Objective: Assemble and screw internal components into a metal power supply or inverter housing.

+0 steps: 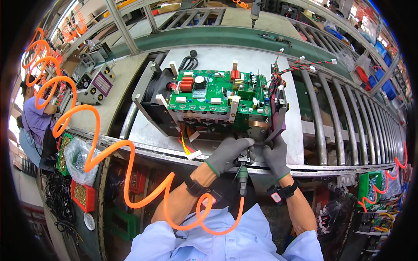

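Observation:
An open electrical unit with a green circuit board (213, 93) on top stands in front of me. My left hand (228, 154), in a grey glove, is closed around a green-bodied air screwdriver (242, 178) at the unit's near side. The tool's orange coiled hose (130, 174) runs off to the left. My gloved right hand (275, 156) is curled at the lower near corner of the purple end panel (278, 124), its fingertips partly hidden. Red and black wires (289, 71) with white plugs rise from that panel. Yellow and red leads (187, 145) hang by the near-left side.
The unit rests on a pale board (294, 150) over a roller conveyor (348, 117). Red (82, 198) and green bins of small parts stand at left. Another unit (98, 85) sits on the left bench, near a person in purple (37, 115). A tool (254, 15) hangs overhead.

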`<act>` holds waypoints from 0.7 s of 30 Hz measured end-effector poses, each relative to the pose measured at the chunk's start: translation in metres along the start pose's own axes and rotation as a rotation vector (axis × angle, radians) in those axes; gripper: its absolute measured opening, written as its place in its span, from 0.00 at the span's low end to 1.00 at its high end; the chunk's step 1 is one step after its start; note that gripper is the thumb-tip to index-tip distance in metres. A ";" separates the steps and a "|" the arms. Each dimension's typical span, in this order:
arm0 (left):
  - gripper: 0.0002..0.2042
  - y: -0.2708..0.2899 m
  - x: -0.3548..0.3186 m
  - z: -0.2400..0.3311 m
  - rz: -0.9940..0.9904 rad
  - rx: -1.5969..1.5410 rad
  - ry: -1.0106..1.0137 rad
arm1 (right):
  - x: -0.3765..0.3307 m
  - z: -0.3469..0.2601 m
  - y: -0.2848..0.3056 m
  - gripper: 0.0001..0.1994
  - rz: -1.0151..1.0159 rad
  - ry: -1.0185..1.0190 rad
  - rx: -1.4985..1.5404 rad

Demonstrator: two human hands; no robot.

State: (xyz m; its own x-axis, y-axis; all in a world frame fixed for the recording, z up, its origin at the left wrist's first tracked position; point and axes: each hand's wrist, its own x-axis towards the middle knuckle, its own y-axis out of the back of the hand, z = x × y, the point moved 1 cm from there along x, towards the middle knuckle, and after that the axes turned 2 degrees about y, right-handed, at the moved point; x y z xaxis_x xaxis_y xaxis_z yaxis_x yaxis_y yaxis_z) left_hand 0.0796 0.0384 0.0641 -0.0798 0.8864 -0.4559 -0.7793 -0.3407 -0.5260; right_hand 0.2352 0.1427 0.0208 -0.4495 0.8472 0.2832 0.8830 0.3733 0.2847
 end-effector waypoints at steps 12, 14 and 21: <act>0.13 0.000 0.001 -0.002 -0.010 -0.009 -0.006 | 0.004 -0.001 0.004 0.23 -0.031 -0.021 -0.086; 0.14 -0.005 -0.001 -0.002 -0.003 -0.060 -0.015 | 0.002 0.000 0.003 0.24 -0.017 0.048 -0.066; 0.14 0.003 -0.060 -0.012 -0.024 -0.128 -0.011 | 0.001 0.015 0.001 0.29 -0.052 -0.030 -0.018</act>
State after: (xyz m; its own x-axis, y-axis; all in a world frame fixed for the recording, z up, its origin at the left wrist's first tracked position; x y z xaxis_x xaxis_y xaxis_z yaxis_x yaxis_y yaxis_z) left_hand 0.0898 -0.0199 0.0817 -0.0693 0.8979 -0.4347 -0.6955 -0.3559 -0.6243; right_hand 0.2377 0.1494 0.0078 -0.4905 0.8377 0.2400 0.8556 0.4108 0.3150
